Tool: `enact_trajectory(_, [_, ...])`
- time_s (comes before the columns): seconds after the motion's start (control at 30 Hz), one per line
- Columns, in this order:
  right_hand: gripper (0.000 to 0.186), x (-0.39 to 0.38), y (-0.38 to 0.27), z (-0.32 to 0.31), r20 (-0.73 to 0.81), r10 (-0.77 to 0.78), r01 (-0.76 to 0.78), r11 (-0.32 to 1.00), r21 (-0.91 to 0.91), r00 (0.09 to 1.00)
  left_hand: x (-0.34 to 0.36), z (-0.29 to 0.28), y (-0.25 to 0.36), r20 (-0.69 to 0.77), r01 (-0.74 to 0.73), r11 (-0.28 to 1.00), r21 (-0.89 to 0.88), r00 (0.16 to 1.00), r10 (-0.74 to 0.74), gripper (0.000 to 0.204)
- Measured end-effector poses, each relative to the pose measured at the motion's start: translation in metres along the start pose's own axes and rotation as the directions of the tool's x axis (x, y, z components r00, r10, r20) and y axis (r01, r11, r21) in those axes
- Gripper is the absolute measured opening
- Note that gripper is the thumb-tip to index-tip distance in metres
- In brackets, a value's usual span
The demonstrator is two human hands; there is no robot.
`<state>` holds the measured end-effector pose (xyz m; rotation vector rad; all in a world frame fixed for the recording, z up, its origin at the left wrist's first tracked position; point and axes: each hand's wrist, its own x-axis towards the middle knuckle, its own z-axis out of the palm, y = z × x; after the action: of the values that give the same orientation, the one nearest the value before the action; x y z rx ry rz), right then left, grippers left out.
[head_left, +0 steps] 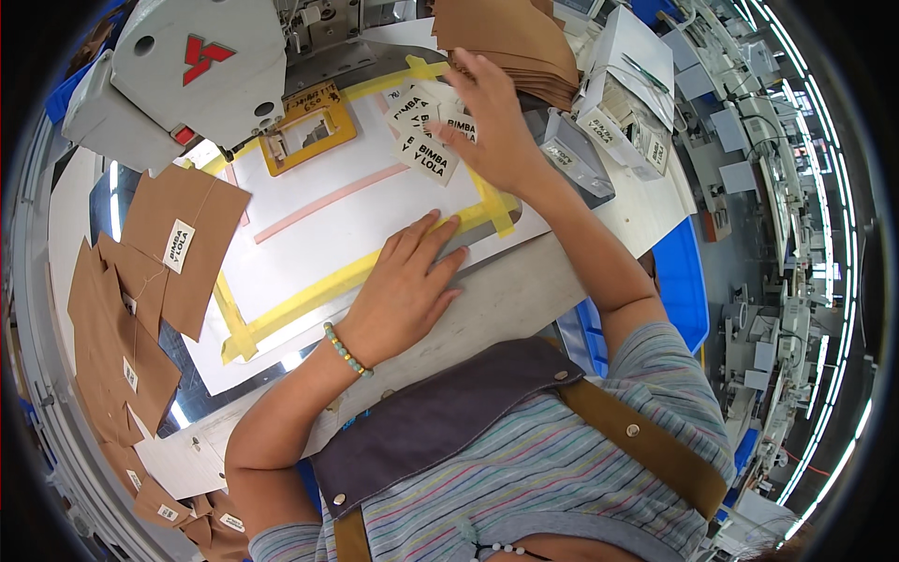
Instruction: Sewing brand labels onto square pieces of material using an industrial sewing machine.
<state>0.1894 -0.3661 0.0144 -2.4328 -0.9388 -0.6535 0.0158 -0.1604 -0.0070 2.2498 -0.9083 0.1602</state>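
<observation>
My left hand (405,286) lies flat, fingers spread, over the near taped edge of a white sheet (328,253). It holds nothing. At the far right of that sheet, my right hand (492,131) is over a loose pile of white fabric labels (431,155) with black print. Its thumb and fingers are apart, and the thumb is at the labels. I cannot tell whether it touches them. Left of the pile, a yellow clamp frame (345,122) with a rectangular opening sits under the head of an industrial sewing machine (201,66).
Brown pieces (211,215) with labels attached, joined by threads, hang along the left side. A stack of brown pieces (510,47) lies at the far right, beside a white box (637,56) and a clear plastic bag (576,150). A blue bin (684,281) stands below the table's right edge.
</observation>
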Motion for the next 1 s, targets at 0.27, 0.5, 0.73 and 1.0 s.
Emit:
enact_trajectory(0.27, [0.071,0.002,0.002,0.016,0.275,-0.323,0.376,0.911,-0.168,0.906,0.001,-0.001,0.001,0.003,-0.010,1.000,0.019,1.000,0.009,0.056])
enact_trajectory(0.5, [0.074,0.000,0.019,-0.005,-0.010,-0.030,0.029,1.000,-0.011,1.000,0.032,-0.017,-0.020,-0.253,0.154,0.981,-0.116,0.951,-0.179,0.054])
enact_trajectory(0.73, [0.072,-0.029,0.018,-0.040,0.169,0.213,-0.226,0.972,0.062,0.962,0.096,0.004,-0.090,-0.389,0.256,0.962,0.096,0.899,-0.201,0.087])
enact_trajectory(1.0, [0.056,-0.029,0.022,-0.022,0.247,0.323,-0.387,0.875,0.290,0.914,0.109,0.007,-0.088,-0.334,0.259,0.963,0.077,0.917,-0.219,0.095])
